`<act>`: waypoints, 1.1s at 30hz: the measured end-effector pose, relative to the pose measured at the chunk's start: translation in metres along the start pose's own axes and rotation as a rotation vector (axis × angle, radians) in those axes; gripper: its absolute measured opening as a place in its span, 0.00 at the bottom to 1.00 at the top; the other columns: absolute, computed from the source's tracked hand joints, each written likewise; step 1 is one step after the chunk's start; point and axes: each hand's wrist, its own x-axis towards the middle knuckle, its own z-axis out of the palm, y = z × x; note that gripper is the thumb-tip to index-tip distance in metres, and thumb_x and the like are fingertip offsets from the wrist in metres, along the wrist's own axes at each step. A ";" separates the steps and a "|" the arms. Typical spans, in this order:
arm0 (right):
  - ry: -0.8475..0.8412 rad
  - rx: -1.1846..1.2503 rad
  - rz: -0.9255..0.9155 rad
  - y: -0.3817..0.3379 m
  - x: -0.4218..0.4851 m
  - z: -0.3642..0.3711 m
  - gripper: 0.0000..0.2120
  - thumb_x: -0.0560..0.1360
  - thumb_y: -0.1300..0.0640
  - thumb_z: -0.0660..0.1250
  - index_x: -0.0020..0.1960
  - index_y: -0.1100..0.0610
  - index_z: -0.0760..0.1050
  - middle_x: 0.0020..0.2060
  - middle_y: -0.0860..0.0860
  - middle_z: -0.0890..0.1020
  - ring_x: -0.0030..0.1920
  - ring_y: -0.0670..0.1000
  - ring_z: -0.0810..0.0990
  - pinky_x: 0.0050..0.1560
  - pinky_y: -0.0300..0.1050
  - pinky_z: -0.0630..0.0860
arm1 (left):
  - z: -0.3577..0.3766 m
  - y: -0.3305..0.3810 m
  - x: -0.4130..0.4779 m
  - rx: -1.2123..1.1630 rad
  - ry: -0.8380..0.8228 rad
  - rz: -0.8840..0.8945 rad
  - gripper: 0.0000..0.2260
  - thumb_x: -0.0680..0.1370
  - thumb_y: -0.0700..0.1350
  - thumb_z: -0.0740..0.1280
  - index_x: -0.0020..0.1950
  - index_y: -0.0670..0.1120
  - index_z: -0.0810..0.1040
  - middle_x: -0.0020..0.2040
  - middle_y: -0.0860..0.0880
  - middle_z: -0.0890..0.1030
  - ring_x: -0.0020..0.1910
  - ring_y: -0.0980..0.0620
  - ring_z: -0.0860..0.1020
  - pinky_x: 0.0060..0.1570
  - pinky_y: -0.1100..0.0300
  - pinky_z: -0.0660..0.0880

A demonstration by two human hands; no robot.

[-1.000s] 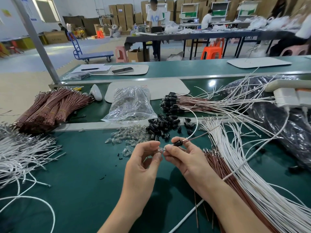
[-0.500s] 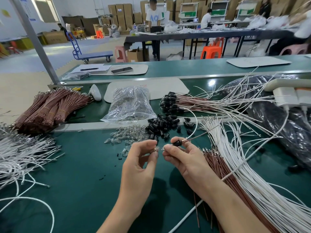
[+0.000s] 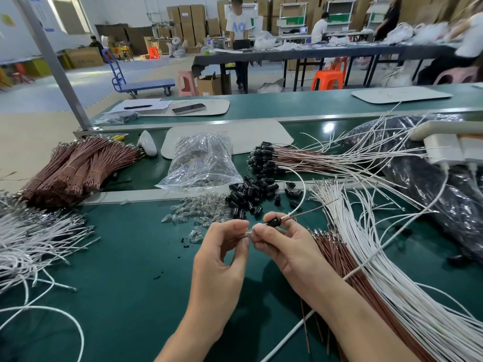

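**Both hands at the centre of the frame: bulb meets cap**

The left hand (image 3: 222, 259) pinches a small glass bulb (image 3: 248, 234) between thumb and forefinger, with the other fingers curled loosely beneath. The right hand (image 3: 285, 246) pinches a black cap (image 3: 273, 222) between thumb and forefinger. The fingertips of the two hands touch, and the bulb sits between them, just left of the cap, above the green table (image 3: 130, 270). Whether the bulb is seated in the cap cannot be told.

A white lead (image 3: 300, 189) leaves the far end of the cap and arcs toward the top of the frame. A thin brown lead (image 3: 313, 210) runs beside it toward the right.

Just above the hands lie loose black caps (image 3: 251, 192) and, to their left, a scatter of clear bulbs (image 3: 198, 210). Higher up stands a clear plastic bag (image 3: 201, 160). At upper left lie the tied brown wire bundles (image 3: 78, 168). White wires (image 3: 31, 239) spread along the left edge, and a second sheaf of white wires (image 3: 366, 244) fans down the right side. Capped wire sets (image 3: 264, 158) lie right of the bag.
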 end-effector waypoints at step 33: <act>-0.001 0.052 0.012 0.000 0.000 0.000 0.16 0.65 0.64 0.75 0.51 0.59 0.75 0.37 0.57 0.84 0.37 0.51 0.85 0.39 0.38 0.81 | -0.002 -0.005 0.001 0.110 0.013 0.108 0.19 0.78 0.35 0.71 0.55 0.61 0.77 0.51 0.56 0.81 0.53 0.51 0.82 0.53 0.66 0.77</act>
